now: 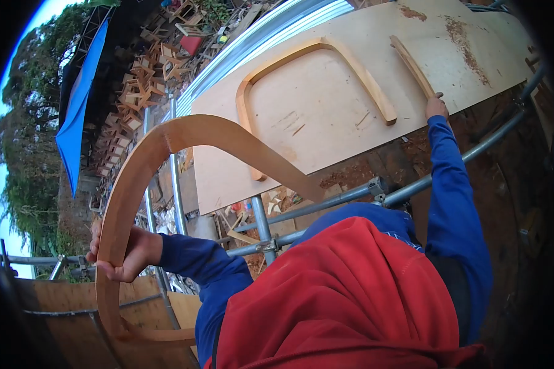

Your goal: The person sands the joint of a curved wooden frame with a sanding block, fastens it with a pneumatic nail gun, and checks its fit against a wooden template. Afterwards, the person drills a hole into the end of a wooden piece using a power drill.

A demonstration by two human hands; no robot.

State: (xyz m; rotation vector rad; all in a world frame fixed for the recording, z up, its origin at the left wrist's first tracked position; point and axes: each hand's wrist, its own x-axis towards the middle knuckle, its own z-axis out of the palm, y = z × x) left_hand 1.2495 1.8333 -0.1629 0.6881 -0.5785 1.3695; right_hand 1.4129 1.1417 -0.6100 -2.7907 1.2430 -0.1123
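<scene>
My left hand [132,253] is closed around one side of a large U-shaped bent wooden frame [143,157]. The frame is raised off the table, close to my body, and one of its arms reaches toward the table's near edge. At the table's right, my right hand [436,107] grips the near end of a slim, slightly curved wooden strip [410,64]. A second U-shaped wooden frame [283,56] lies flat on the plywood tabletop [314,123], between my two hands, touched by neither.
Metal pipes [434,179] run along the near side of the table. Sawdust [465,46] lies at its far right. Corrugated sheets [252,40] stand behind it. A heap of wooden chair frames [144,83] and a blue tarp [80,117] are at the far left.
</scene>
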